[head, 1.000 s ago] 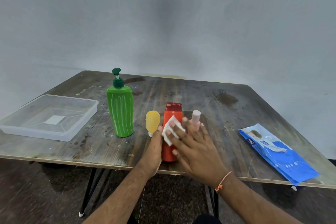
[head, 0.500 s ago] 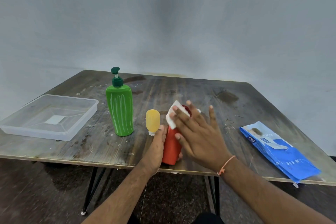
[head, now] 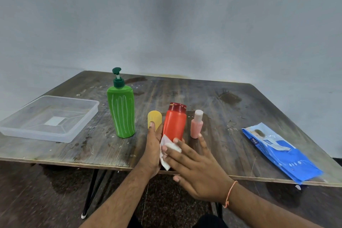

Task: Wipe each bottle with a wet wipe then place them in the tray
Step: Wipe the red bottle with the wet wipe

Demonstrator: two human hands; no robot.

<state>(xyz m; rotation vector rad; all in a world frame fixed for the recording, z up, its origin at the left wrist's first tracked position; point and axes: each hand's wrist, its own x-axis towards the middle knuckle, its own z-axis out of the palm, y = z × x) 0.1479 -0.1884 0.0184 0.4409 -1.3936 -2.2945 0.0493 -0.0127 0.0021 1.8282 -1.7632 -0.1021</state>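
The left hand [head: 152, 151] cups the red-orange plastic bottle [head: 174, 123] from its left side; the right hand's [head: 196, 166] straight, spread fingers [head: 177, 153] press a white wet wipe [head: 167, 151] against its lower front.

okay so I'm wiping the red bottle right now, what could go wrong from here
The red plastic bottle stands near the table's front edge, so a hard downward swipe could tip it off. The small pink bottle and small yellow bottle stand close beside it; the right hand pressing the white wet wipe or the left hand might knock one over.
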